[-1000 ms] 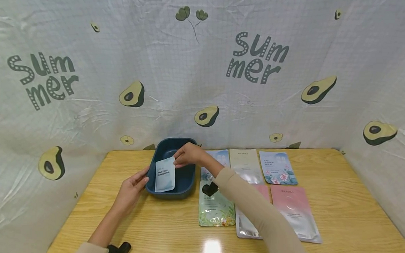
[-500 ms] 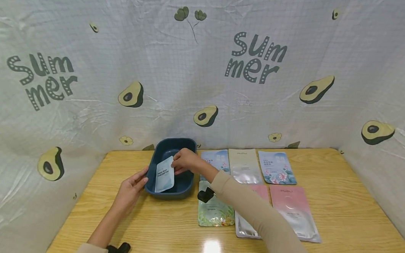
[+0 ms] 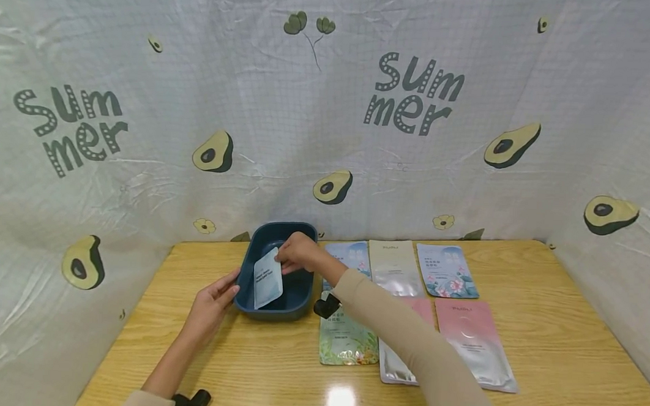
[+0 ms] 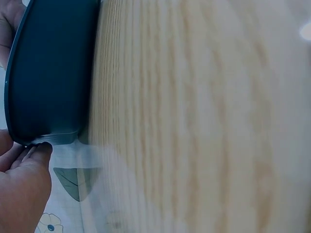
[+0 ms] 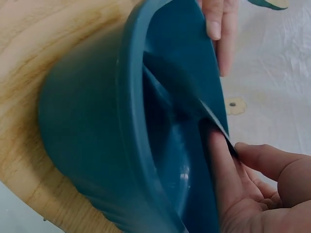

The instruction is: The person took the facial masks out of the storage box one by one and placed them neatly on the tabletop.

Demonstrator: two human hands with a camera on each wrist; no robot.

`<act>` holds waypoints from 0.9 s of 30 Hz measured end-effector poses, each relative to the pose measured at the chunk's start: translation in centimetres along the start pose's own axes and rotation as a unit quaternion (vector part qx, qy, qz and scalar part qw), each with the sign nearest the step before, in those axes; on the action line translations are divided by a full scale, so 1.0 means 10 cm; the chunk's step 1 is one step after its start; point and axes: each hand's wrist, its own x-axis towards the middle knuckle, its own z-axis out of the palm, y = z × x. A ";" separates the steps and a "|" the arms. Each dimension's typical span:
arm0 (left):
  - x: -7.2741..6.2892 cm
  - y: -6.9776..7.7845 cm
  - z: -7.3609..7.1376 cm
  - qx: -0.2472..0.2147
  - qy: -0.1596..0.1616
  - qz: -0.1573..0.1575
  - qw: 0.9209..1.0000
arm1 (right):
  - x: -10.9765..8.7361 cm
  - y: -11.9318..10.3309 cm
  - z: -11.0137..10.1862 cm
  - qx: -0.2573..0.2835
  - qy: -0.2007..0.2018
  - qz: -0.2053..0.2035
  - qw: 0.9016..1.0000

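Note:
A dark blue plastic bin (image 3: 282, 315) stands at the back left of the wooden table. Between thumb and fingers my right hand (image 3: 303, 254) pinches the upper right edge of a pale blue sachet (image 3: 267, 280). The sachet is tilted, inside the bin's opening, its printed face toward me. In the right wrist view the sachet (image 5: 214, 119) shows edge-on between thumb and fingers. My left hand (image 3: 212, 301) grips the bin's left rim, thumb outside. The left wrist view has this hand (image 4: 24, 179) at the end of the bin (image 4: 53, 73).
Right of the bin lie several flat mask packets in two rows: a blue one (image 3: 447, 272), a cream one (image 3: 394, 265), a green one (image 3: 347, 345) and a pink-silver one (image 3: 475, 339). My right forearm crosses over some of them. A printed curtain (image 3: 285, 115) hangs behind the table (image 3: 261, 371).
The sachet has turned and shifted slightly right within the bin, still pinched by the right hand. The left hand stays at the bin's rim.

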 end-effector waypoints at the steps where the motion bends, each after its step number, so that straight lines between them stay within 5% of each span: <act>1: 0.00 0.00 0.00 0.002 0.001 -0.001 1.000 | -0.01 0.00 -0.02 0.001 0.003 -0.001 1.000; 13: 0.00 -0.01 0.00 -0.001 0.002 0.012 1.000 | -0.20 -0.05 -0.36 0.015 0.012 -0.091 0.996; 27: -0.02 -0.02 -0.01 -0.027 -0.019 0.027 0.999 | -0.98 0.22 -0.83 0.082 0.041 -0.131 0.987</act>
